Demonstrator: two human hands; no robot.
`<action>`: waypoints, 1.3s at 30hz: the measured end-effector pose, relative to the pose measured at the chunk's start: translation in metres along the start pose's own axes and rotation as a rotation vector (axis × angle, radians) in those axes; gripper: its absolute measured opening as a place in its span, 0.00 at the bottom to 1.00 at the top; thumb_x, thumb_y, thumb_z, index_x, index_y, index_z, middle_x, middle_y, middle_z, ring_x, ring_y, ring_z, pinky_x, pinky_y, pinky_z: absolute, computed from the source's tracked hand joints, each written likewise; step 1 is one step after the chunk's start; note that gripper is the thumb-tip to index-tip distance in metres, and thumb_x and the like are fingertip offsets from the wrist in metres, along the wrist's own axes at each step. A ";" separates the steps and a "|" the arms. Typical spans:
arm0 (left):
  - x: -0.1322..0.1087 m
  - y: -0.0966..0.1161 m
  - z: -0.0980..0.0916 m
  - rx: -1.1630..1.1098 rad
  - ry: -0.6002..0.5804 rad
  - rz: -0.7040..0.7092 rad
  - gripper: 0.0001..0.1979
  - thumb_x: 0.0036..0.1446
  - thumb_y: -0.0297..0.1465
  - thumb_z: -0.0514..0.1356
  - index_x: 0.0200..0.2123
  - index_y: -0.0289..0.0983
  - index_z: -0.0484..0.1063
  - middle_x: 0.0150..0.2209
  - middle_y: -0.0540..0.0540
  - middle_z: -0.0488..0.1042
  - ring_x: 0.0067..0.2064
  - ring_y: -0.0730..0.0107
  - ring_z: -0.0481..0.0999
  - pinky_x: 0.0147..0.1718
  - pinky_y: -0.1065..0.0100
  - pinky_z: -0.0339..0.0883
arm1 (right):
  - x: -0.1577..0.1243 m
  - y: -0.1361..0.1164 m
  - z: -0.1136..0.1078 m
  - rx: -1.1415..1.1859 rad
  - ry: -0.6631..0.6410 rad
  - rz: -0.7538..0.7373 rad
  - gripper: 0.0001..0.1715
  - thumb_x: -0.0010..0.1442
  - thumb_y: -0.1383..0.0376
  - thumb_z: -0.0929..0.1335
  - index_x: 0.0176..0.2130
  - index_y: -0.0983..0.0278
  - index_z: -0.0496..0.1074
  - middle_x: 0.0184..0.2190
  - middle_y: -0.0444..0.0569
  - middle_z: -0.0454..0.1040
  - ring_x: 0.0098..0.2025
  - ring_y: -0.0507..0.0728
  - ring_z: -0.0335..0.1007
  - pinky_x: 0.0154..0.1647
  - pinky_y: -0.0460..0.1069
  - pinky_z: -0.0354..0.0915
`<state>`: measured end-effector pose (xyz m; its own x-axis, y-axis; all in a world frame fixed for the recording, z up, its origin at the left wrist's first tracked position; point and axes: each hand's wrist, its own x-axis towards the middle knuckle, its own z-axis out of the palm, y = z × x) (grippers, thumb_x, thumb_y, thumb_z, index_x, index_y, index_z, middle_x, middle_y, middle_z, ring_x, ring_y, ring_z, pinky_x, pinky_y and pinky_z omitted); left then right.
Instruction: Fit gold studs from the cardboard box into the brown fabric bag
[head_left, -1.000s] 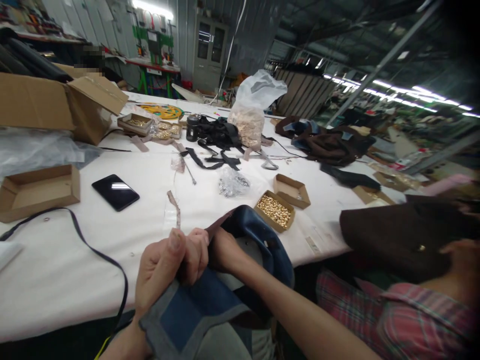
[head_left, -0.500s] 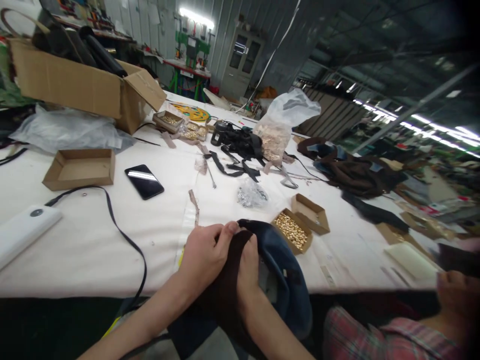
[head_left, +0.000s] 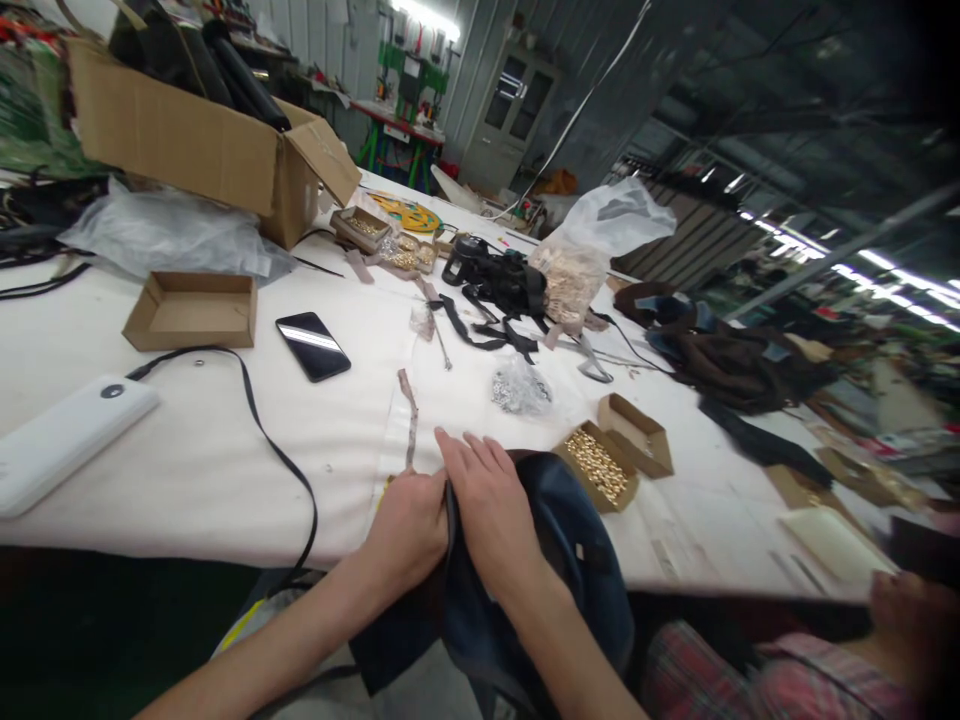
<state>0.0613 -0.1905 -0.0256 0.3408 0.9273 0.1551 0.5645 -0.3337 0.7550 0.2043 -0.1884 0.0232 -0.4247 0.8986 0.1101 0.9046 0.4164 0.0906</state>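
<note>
A dark blue and brown fabric piece [head_left: 592, 570] hangs at the near table edge, over my lap. My left hand [head_left: 409, 525] is closed on its dark edge, thumb on top. My right hand [head_left: 495, 510] lies along the fabric just right of the left one, its fingers stretched out and pointing away from me. The two hands nearly meet at the dark edge. To their right sits a small cardboard box of gold-coloured studs [head_left: 598, 467]. Beyond them lies a clear bag of small silver pieces [head_left: 520, 386].
A phone [head_left: 313, 346], a shallow cardboard tray [head_left: 191, 311] and a white power bank [head_left: 71, 440] with a black cable lie left. A large carton [head_left: 172, 140] stands behind. Dark straps and a plastic bag [head_left: 574, 275] are further back. Another person's hand [head_left: 911, 610] is far right.
My right hand has gone from gripping the brown fabric to lying flat with fingers extended. The brown part has turned out of sight and more blue shows. The view has shifted slightly.
</note>
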 end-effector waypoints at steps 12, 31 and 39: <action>-0.019 -0.004 -0.062 -0.604 0.354 -0.098 0.14 0.83 0.42 0.55 0.52 0.41 0.76 0.43 0.48 0.78 0.44 0.64 0.77 0.47 0.63 0.66 | 0.023 0.023 0.001 0.302 -0.305 -0.167 0.13 0.62 0.76 0.74 0.43 0.59 0.76 0.44 0.47 0.78 0.49 0.62 0.70 0.51 0.54 0.60; -0.061 0.001 -0.017 -0.439 -0.070 0.291 0.25 0.75 0.22 0.51 0.70 0.40 0.65 0.60 0.38 0.82 0.58 0.54 0.85 0.59 0.54 0.84 | -0.084 0.027 -0.008 0.230 0.554 -0.245 0.14 0.79 0.79 0.64 0.49 0.68 0.78 0.52 0.57 0.86 0.54 0.60 0.82 0.58 0.59 0.67; -0.058 0.013 -0.009 -0.095 0.441 0.590 0.18 0.75 0.18 0.49 0.61 0.27 0.71 0.49 0.32 0.86 0.46 0.54 0.89 0.43 0.60 0.88 | -0.110 0.020 0.011 0.258 0.654 -0.204 0.07 0.76 0.78 0.69 0.46 0.68 0.74 0.61 0.66 0.82 0.49 0.62 0.83 0.45 0.56 0.72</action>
<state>0.0419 -0.2471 -0.0196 0.2227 0.5869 0.7784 0.3067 -0.8001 0.5155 0.2695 -0.2773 0.0021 -0.4468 0.5672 0.6918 0.7506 0.6585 -0.0550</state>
